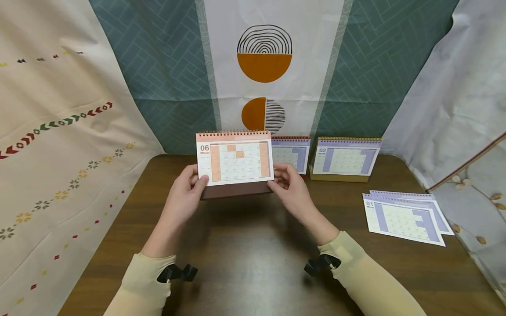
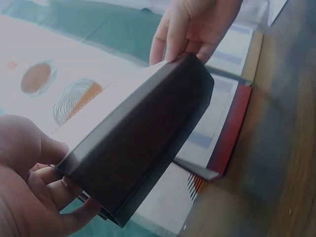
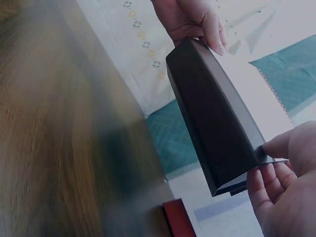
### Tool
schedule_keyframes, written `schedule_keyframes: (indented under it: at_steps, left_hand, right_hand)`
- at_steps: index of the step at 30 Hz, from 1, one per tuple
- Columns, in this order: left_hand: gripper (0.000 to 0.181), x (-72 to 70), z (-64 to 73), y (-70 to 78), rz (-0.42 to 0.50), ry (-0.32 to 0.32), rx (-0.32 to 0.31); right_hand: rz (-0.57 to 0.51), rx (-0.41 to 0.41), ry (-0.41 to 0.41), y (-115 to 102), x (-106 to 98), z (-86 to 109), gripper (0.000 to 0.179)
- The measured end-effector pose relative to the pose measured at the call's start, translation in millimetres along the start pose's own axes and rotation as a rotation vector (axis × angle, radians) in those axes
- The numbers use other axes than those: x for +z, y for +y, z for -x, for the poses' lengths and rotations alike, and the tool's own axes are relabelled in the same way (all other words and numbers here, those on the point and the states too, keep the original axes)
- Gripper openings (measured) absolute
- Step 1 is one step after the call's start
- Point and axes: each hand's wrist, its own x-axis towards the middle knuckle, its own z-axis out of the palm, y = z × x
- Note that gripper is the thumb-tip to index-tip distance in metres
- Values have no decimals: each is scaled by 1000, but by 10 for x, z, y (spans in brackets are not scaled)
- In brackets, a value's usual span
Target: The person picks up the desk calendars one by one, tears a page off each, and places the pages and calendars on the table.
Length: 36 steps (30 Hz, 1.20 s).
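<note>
Purple sheets [image 1: 407, 219] are laid near the right edge of the tabletop [image 1: 245, 259]; farther back, raised in midair, the orange 06 calendar [image 1: 239, 161] is pinched by the left hand [image 1: 183, 192] and right hand [image 1: 293, 188]; near the far edge, two purple calendars [image 1: 343, 161] are stood.

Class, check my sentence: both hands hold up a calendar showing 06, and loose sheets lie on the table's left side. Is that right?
No: the head view shows the loose sheets on the right side of the table. The left hand and right hand do hold up the calendar showing 06.
</note>
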Motion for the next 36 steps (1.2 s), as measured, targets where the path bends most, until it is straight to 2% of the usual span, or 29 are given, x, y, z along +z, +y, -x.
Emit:
schedule_keyframes:
  at_steps: [7,16,25,31,36]
  left_hand:
    - [30,211,-62,96,56,-49,43]
    - [30,480,-135,134,102,-95,48]
    - [27,698,-151,146,131,-117,48]
    - [35,813,-161,176,127,-139,36]
    - [48,842,-166,196,153,-207,48]
  right_hand:
    - [39,2,61,14,-226,104,51]
    - [70,15,81,83,-489,210,53]
    - [74,30,127,99,-655,309,52]
    - [69,41,163,113,-734,340,53]
    - [38,57,179,109,-779,361,54]
